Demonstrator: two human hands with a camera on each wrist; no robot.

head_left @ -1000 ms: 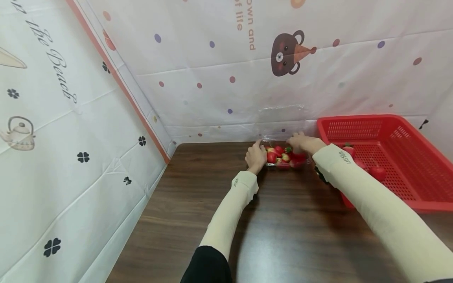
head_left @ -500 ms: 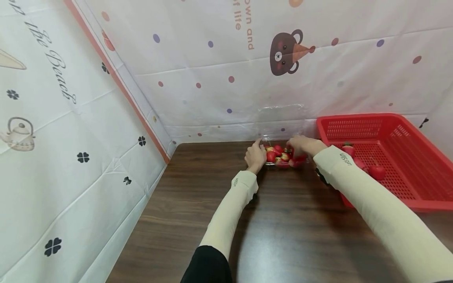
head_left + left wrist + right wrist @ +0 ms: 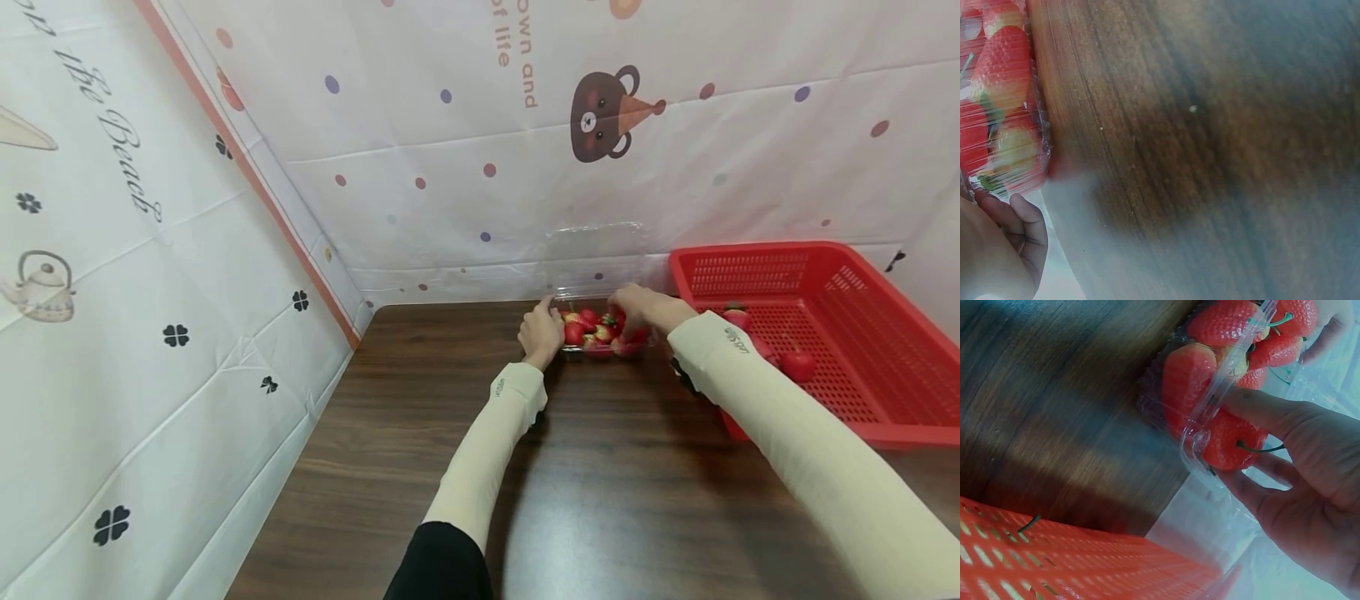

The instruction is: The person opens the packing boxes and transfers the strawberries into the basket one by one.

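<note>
A clear plastic box [image 3: 600, 348] full of strawberries [image 3: 576, 332] stands at the table's far edge, its lid [image 3: 596, 248] open upright against the wall. My left hand [image 3: 542, 330] holds the box's left side; its curled fingers [image 3: 1022, 226] show beside the box's wall [image 3: 1007, 100] in the left wrist view. My right hand [image 3: 636, 308] is over the box's right end. There its thumb [image 3: 1259, 407] and fingers [image 3: 1254, 487] pinch a strawberry [image 3: 1230, 449] right at the box's rim [image 3: 1196, 434].
A red perforated basket [image 3: 862, 400] sits on the right against the wall, with a few strawberries [image 3: 797, 364] left in it. Printed sheeting covers the walls at the back and left. The dark wooden tabletop [image 3: 585, 483] stretches toward me.
My right hand has shifted slightly left and down onto the berries at the box's right end. The left hand and the box have stayed in place.
</note>
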